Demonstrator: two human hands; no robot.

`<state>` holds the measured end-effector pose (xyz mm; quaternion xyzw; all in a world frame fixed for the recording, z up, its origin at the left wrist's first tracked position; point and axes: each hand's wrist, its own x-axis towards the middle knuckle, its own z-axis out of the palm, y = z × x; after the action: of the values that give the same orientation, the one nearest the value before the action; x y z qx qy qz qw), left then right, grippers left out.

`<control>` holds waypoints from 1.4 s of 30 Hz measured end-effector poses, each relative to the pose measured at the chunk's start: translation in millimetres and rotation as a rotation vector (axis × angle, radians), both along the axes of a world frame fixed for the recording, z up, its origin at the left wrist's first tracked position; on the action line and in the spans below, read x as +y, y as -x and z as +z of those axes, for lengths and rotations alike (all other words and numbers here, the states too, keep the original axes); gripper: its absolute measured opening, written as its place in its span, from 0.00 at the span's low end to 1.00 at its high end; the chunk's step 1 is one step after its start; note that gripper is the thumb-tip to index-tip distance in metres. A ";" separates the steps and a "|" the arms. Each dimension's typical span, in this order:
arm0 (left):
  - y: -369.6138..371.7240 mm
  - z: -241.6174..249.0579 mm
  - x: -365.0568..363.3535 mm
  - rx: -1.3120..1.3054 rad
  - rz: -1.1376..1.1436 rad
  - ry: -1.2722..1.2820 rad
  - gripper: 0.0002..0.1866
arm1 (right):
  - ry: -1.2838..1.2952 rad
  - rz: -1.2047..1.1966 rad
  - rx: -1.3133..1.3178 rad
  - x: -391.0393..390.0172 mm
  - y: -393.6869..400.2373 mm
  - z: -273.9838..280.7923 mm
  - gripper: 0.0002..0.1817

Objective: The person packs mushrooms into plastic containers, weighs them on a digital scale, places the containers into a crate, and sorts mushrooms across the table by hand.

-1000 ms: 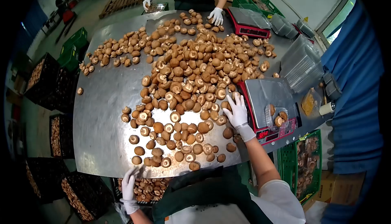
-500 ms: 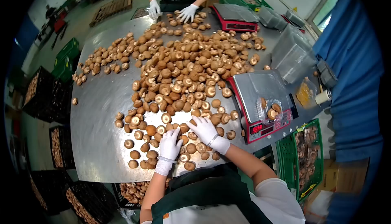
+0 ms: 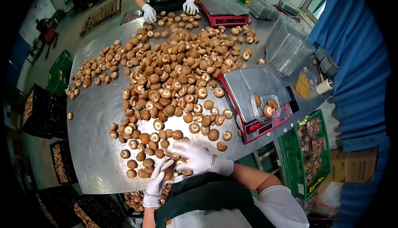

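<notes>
Smooth grey metal table [image 3: 95, 145]: brown round-capped mushrooms [image 3: 178, 70] lie heaped beyond the white-gloved fingers of the right hand [image 3: 195, 158], loose ones nearer them. Rightward of those fingers stand a red rectangular scale [image 3: 244, 82] with grey platform, nested clear plastic trays [image 3: 288, 47] and, farther beyond, a second red scale [image 3: 228, 20].

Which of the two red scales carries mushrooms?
The nearer red scale: mushrooms sit towards its display end; the farther red scale has none.

To your right, a blue curtain [image 3: 365, 62] hung near a cardboard box [image 3: 360, 165]; ahead-left, a wooden pallet [image 3: 101, 16] lay on the floor [image 3: 72, 43].
</notes>
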<state>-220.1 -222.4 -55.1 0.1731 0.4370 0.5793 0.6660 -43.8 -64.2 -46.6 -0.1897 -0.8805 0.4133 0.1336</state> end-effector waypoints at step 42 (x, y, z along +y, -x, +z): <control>-32.3 3.6 9.5 -0.544 0.023 0.133 0.33 | -0.029 -0.277 0.020 94.5 43.2 -26.7 0.13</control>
<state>-187.9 -212.9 -51.4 -0.0376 0.2812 0.5823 0.7619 -87.0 30.3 -73.4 -0.3031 -0.8506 0.3798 0.2009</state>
